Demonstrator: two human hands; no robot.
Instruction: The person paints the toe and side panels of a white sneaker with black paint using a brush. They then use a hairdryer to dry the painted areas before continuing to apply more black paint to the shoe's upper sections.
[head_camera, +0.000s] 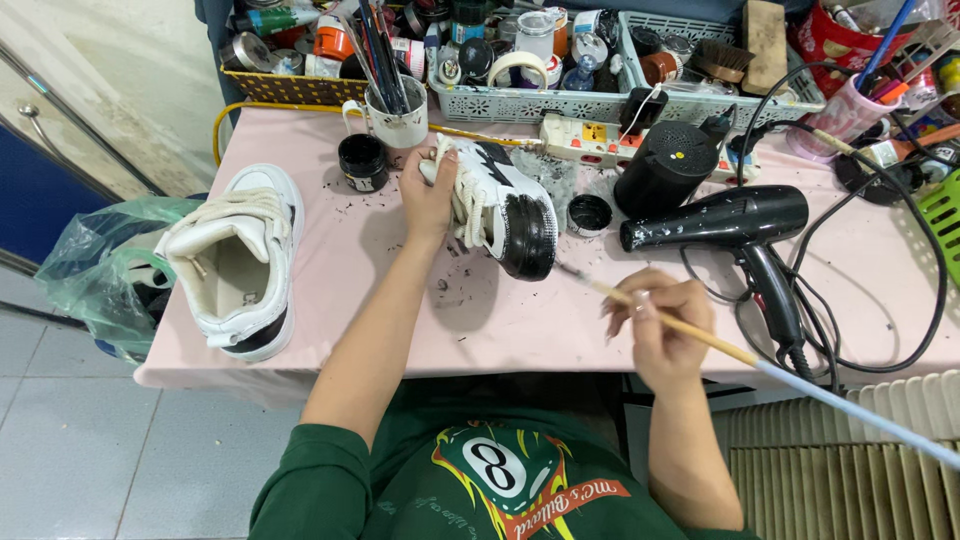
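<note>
Pink table (400, 310), white sneaker (240, 260), hair dryer (740, 225), paint jar (362, 162)

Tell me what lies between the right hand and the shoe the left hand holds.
In the head view, only the brush's thin front end and bare pink tablecloth lie between the right hand and the shoe.

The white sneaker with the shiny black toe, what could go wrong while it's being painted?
1. The left hand holds the white lace-up sneaker with the glossy black toe tilted off the table; fingers might smudge paint that may be wet.
2. The long wooden paintbrush in the right hand could drip on the pink tablecloth.
3. The open black paint jar nearby might tip.
</note>
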